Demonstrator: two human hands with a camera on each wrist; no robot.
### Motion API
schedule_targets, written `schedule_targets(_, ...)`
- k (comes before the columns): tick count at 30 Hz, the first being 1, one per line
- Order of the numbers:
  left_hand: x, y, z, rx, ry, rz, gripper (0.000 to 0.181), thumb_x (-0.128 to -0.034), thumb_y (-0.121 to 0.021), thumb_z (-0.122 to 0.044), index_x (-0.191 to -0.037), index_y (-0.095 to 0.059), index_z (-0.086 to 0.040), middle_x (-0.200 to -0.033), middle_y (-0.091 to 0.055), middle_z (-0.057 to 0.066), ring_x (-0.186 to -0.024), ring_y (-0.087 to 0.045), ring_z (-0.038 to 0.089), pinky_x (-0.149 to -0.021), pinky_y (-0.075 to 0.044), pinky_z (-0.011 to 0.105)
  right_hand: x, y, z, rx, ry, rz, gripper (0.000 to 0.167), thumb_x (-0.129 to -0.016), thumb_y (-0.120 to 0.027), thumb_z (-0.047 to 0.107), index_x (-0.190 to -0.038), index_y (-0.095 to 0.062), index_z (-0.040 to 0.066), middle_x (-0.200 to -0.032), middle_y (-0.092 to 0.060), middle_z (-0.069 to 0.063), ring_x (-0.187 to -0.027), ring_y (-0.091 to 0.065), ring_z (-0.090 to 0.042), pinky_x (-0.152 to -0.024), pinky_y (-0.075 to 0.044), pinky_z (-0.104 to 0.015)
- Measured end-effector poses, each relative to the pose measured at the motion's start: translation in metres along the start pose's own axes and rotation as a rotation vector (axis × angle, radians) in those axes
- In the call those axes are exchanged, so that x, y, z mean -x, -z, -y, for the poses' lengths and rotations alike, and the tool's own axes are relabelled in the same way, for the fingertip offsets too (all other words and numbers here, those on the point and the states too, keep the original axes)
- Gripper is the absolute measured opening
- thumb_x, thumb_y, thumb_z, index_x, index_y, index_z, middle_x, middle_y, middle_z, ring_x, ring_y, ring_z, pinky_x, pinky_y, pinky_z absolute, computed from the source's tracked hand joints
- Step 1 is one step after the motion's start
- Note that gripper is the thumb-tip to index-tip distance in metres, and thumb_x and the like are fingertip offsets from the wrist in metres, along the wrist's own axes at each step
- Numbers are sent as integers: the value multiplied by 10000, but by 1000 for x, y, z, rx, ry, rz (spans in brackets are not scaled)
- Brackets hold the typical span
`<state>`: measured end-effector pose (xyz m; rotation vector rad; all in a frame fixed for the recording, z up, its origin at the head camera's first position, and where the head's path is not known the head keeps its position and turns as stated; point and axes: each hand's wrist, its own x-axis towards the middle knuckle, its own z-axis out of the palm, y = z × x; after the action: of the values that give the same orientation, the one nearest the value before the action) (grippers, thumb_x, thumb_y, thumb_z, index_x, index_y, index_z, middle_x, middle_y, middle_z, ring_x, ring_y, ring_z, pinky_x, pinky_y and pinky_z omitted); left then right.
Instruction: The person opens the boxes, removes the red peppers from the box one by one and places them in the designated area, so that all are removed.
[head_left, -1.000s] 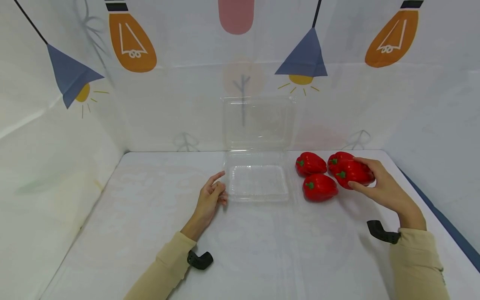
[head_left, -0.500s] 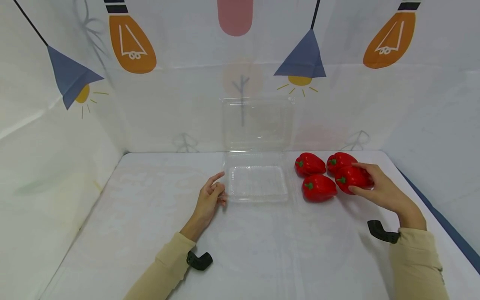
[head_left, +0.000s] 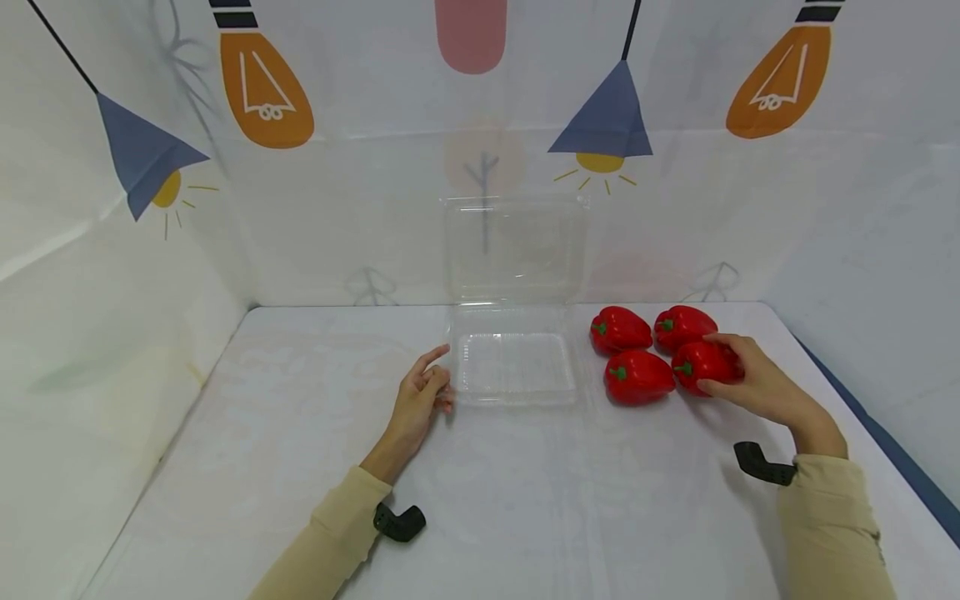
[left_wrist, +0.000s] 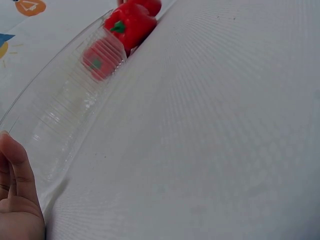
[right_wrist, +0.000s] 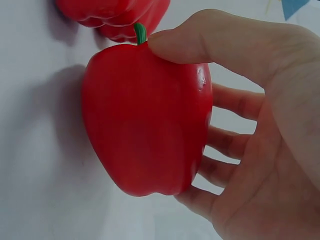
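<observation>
My right hand [head_left: 757, 387] holds a red bell pepper [head_left: 708, 365] with a green stem, thumb on the near side. In the right wrist view the thumb lies near the stem of this bell pepper [right_wrist: 145, 120] and the fingers wrap its other side. Beside it are three more red bell peppers, at the back right [head_left: 684, 327], back left [head_left: 620, 329] and front left [head_left: 638, 377]. A clear plastic clamshell box [head_left: 517, 398] stands with its lid [head_left: 517, 250] raised. At the box's left side is my left hand [head_left: 420, 400], index finger extended, fingertips at the wall.
A white table [head_left: 487, 500] carries everything. Behind it hangs a pale curtain [head_left: 360, 208] printed with lamps and bulbs, and the raised lid is close to that curtain. Black curved pieces [head_left: 400, 523] sit at both wrists.
My right hand has brought its bell pepper down and slightly nearer me, apart from the back right pepper it overlapped before. The left hand and box have stayed in place.
</observation>
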<state>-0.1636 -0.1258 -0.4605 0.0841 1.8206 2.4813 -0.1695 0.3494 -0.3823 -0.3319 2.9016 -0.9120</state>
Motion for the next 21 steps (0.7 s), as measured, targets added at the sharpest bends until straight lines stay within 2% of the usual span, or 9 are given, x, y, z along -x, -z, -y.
schedule_targets(14, 1, 1, -1, 5, 4, 3, 444, -968, -473, -45, -1404, -396, -72, -731, -526, -47, -557, -547, 38, -472, -460, 172, -1, -1, -5, -14, 8, 24, 768, -813, -726, 163, -1395, -266, -36, -1344, -288, -320, -1182, -305, -514, -795, -516, -598)
schedule_targets(21, 0, 0, -1, 13, 2, 4, 425, -972, -478, -59, -1391, -413, -84, -732, -529, -47, -561, -553, 40, -470, -463, 174, 1, 1, -5, -37, -18, 62, 873, -779, -759, 168, -1428, -206, -21, -1362, -241, -328, -1195, -277, -528, -786, -529, -578)
